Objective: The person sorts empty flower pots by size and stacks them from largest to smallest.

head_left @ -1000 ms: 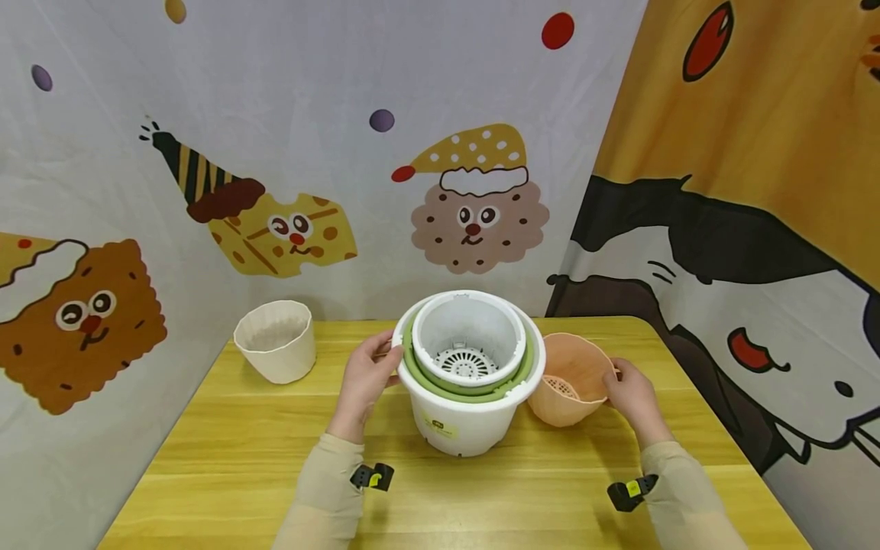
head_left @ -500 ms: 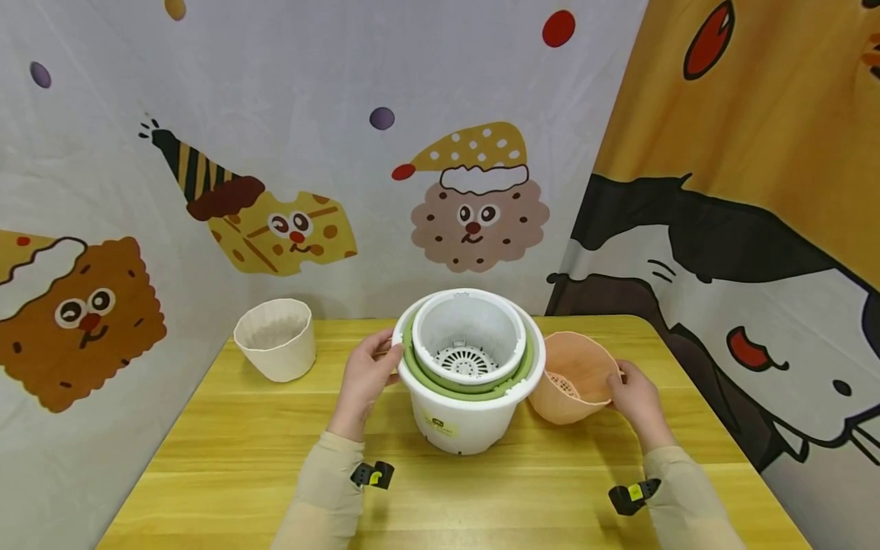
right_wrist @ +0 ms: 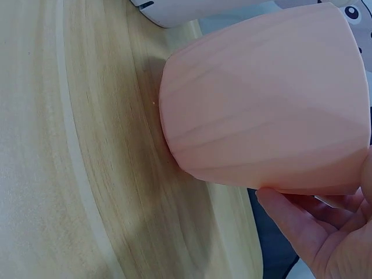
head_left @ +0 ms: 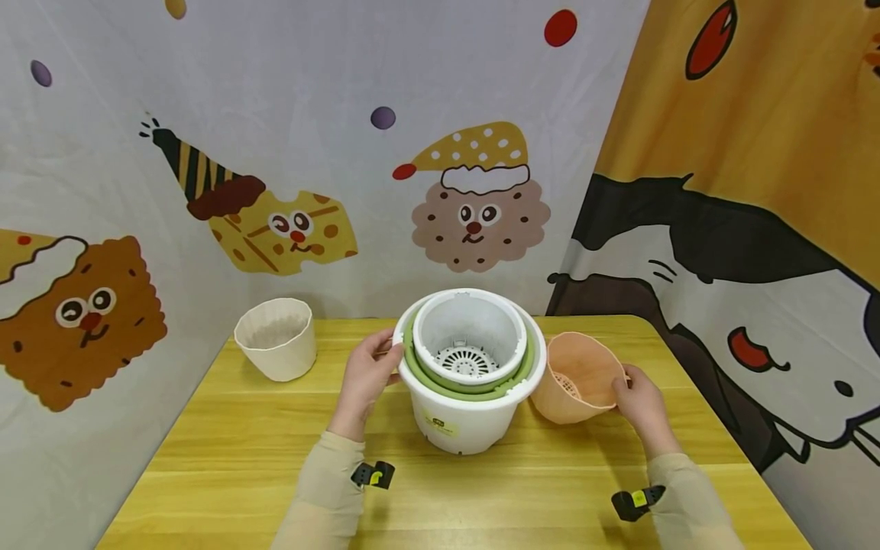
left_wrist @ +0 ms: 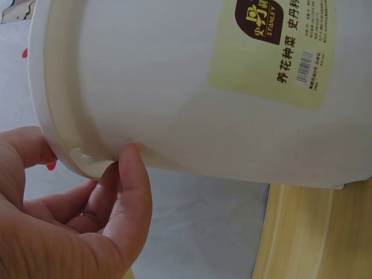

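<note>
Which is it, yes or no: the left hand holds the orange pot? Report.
No, the right hand holds the orange pot; the left hand grips the large white pot.

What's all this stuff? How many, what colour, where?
Big pot: 1, white, middle.
Label: 1, yellowish, on big pot.
Insert: at least 1, green, inside big pot.
Slotted pot: 1, white, innermost.
Peach pot: 1, peach, right.
Cream pot: 1, cream, back left.
Table: 1, yellow wood, underneath.
Backdrop: sheet count unclear, mostly white and orange, behind.
Wrist cameras: 2, black, by sleeves.
Sleeves: 2, beige, at front.
Left hand: 1, bare, gripping big pot.
Right hand: 1, bare, gripping peach pot.
</note>
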### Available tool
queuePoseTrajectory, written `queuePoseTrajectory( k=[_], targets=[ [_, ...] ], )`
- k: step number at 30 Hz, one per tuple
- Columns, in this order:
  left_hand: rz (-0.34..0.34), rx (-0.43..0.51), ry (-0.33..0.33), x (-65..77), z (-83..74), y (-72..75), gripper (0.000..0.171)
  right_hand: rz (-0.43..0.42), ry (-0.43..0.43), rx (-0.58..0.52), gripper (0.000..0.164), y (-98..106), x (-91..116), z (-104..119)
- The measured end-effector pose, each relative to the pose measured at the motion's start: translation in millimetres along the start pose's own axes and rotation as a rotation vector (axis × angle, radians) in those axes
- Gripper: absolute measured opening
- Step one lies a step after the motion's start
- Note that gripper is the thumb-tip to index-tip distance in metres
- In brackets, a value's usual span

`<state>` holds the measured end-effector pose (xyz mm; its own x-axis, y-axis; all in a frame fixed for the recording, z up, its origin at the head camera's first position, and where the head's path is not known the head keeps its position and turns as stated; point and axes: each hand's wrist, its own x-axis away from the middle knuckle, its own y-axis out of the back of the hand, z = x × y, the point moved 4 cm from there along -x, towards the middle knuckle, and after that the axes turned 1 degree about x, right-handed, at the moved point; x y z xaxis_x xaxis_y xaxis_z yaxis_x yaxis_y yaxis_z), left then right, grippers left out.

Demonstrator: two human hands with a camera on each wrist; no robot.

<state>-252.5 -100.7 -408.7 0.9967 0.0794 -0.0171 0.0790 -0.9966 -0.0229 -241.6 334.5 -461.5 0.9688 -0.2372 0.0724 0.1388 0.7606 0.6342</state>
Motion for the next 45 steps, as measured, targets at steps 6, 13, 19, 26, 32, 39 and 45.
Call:
queuePoseTrajectory(
  k=[6, 13, 19, 26, 32, 39, 45],
  targets=[
    [-0.002, -0.005, 0.001, 0.7, -0.2, -0.3, 0.045, -0.005, 0.007, -0.018, 0.047, 1, 3, -1],
    [-0.004, -0.009, -0.006, 0.8, 0.4, -0.4, 0.044, -0.018, 0.004, -0.015, 0.048, 2, 5, -2],
    [-0.008, -0.007, -0.005, 0.2, 1.8, -0.1, 0.043, -0.041, -0.002, -0.029, 0.047, 2, 6, -6],
    [-0.011, -0.012, -0.031, 0.8, 2.3, 0.5, 0.043, -0.046, 0.000, -0.057, 0.045, 2, 8, -6],
    [-0.007, -0.012, -0.035, 0.0, 3.6, 0.3, 0.043, -0.042, -0.005, -0.066, 0.046, 2, 10, -9],
    [-0.010, -0.015, -0.003, 0.5, 2.8, 0.2, 0.043, -0.033, -0.023, -0.071, 0.047, 2, 11, -12],
    [-0.009, -0.012, -0.004, 0.3, 2.3, 0.4, 0.043, -0.024, -0.019, -0.076, 0.047, 4, 14, -11]
  ],
)
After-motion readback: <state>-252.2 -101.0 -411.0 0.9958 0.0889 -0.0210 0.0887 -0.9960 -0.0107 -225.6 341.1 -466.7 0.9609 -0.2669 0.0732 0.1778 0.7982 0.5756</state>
